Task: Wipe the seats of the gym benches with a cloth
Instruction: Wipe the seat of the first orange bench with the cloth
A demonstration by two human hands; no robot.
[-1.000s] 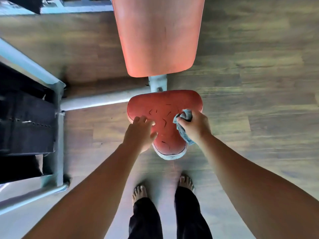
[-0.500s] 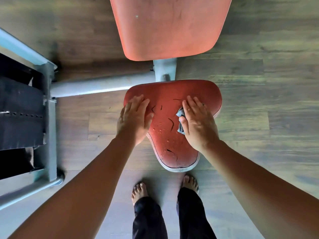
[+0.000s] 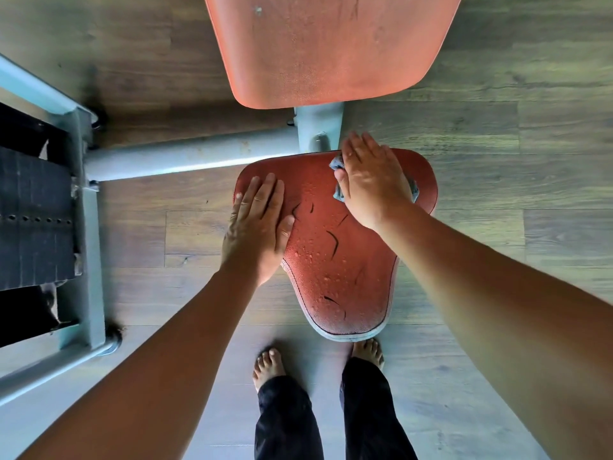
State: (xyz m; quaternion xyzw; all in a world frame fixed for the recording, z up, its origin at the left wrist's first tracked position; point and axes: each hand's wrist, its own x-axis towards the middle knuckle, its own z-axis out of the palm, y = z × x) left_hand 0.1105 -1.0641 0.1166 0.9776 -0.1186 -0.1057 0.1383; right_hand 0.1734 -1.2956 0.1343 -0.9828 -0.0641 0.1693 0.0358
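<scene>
The red bench seat lies below me, cracked and beaded with water drops. Its orange backrest pad fills the top of the view. My right hand lies flat at the seat's far right part, pressing a blue-grey cloth onto it; only the cloth's edges show around the palm. My left hand rests flat on the seat's left edge, fingers together, holding nothing.
A pale grey frame tube runs left from the seat post. A black weight stack in a grey frame stands at the left. My bare feet stand on the wood floor just before the seat's tip.
My right hand went from gripping the bunched cloth to pressing it flat, then slid it from the seat's middle toward the far right edge. My left hand stayed on the left edge.
</scene>
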